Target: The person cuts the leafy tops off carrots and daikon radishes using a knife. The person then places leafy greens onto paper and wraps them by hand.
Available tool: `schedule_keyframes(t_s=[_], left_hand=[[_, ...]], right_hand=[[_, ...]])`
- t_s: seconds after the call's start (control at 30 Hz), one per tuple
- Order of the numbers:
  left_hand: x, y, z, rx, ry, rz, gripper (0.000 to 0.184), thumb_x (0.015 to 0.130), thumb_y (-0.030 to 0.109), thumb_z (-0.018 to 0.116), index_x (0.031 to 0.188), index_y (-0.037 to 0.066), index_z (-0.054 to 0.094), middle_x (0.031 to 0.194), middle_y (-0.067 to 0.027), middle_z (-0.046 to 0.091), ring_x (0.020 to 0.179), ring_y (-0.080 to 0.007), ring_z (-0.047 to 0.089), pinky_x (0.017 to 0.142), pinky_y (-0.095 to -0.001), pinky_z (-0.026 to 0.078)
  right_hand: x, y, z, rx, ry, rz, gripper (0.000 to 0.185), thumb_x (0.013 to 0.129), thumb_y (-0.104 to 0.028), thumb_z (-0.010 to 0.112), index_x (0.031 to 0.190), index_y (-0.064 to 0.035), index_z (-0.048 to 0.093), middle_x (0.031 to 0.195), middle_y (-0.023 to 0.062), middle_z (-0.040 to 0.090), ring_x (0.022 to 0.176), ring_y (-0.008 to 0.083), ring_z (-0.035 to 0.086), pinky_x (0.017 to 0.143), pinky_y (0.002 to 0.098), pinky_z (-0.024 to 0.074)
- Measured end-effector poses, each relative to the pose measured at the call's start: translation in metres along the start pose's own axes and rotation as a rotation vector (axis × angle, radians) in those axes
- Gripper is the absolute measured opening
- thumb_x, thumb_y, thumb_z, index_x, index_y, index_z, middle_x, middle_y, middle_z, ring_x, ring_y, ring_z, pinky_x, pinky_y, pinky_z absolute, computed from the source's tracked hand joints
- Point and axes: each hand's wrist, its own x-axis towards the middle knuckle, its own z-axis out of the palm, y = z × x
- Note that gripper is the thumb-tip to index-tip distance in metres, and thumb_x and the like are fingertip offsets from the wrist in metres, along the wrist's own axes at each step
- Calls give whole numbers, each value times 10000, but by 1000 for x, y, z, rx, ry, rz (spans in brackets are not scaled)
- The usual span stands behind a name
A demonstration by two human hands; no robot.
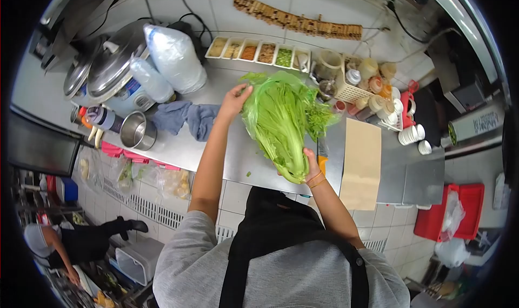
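A large head of leafy green lettuce [278, 118] is held up over the steel counter, its leaves pointing away from me and its pale base toward me. My right hand [312, 168] is closed around the base. Thin clear plastic, apparently a bag [248, 110], shows around the leafy end. The fingers of my left hand [236, 101] pinch its edge on the left side. Just right of the lettuce are finer green herbs [323, 116]; whether they lie inside the plastic I cannot tell. Near my right hand lies an orange-handled knife [323, 162], its blade partly hidden.
Right of the knife lies a brown cutting board [361, 162]. Bottles [381, 86] and a row of topping trays [266, 53] line the back. A blue cloth [189, 118], a steel pot [138, 130] and large cookers [116, 70] stand left. Another person [70, 243] works at lower left.
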Motion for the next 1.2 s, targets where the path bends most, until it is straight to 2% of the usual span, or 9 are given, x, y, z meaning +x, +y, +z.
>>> schedule_keyframes(t_s=[0.17, 0.23, 0.57, 0.67, 0.73, 0.97, 1.07, 1.13, 1.2], left_hand=[[35, -1, 10, 236, 74, 98, 395, 883, 388, 592, 871, 8, 700, 684, -52, 644, 625, -125, 583, 609, -287, 475], [81, -21, -12, 522, 323, 459, 437, 913, 397, 531, 821, 1, 689, 658, -64, 635, 541, -171, 577, 554, -319, 471], [150, -15, -119, 131, 393, -338, 429, 935, 424, 470, 933, 30, 640, 850, -146, 639, 690, -275, 643, 601, -362, 516], [109, -9, -93, 1097, 617, -83, 298, 903, 283, 556, 939, -4, 626, 845, -166, 647, 809, -333, 632, 730, -409, 503], [60, 7, -39, 914, 524, 981, 200, 830, 176, 623, 913, -5, 644, 905, -176, 652, 887, -366, 600, 817, -437, 468], [-69, 0, 160, 849, -111, 777, 99, 807, 134, 644, 832, 42, 672, 881, -128, 640, 862, -276, 619, 766, -368, 505], [-121, 14, 241, 357, -176, 469, 241, 864, 211, 629, 1013, 23, 641, 965, -120, 634, 900, -232, 618, 807, -365, 506], [-158, 20, 280, -235, -434, -285, 489, 902, 434, 544, 1168, 24, 551, 1029, -115, 610, 938, -214, 605, 823, -383, 514], [-185, 0, 304, -189, -510, -313, 589, 894, 516, 493, 1223, 26, 500, 1063, -132, 593, 961, -232, 600, 826, -383, 514]], right_hand=[[-22, 5, -16, 31, 26, -30, 662, 772, -451, 637, 1254, -20, 494, 1156, 144, 597, 1016, 272, 600, 893, 393, 487], [-36, 7, -20, 40, 53, -45, 677, 766, -449, 644, 1262, -17, 488, 1160, 145, 597, 1024, 272, 598, 899, 392, 485], [-148, -9, -1, 219, -41, -216, 900, 624, -390, 740, 1363, -31, 372, 1329, 177, 456, 1146, 360, 507, 929, 498, 454], [-212, -51, -30, -28, 22, -450, 1102, 590, -609, 749, 1422, -91, 247, 1375, 262, 335, 1150, 515, 431, 829, 620, 479], [-243, -73, -33, 54, -15, -539, 1100, 592, -562, 781, 1421, -85, 237, 1376, 260, 323, 1167, 507, 413, 843, 628, 469], [-323, -132, -67, 4, 98, -577, 1088, 537, -423, 854, 1397, -61, 294, 1319, 234, 416, 1102, 463, 491, 742, 570, 539], [-363, -151, -107, -112, 254, -495, 1065, 514, -353, 854, 1378, -29, 322, 1307, 203, 452, 1110, 356, 528, 877, 474, 497], [-386, -168, -153, -332, 322, -330, 1069, 509, -306, 847, 1373, 16, 307, 1312, 146, 465, 1158, 242, 510, 991, 356, 407], [-393, -184, -160, -436, 289, -250, 1094, 502, -307, 853, 1379, 23, 289, 1313, 137, 463, 1175, 238, 493, 1002, 354, 392]])
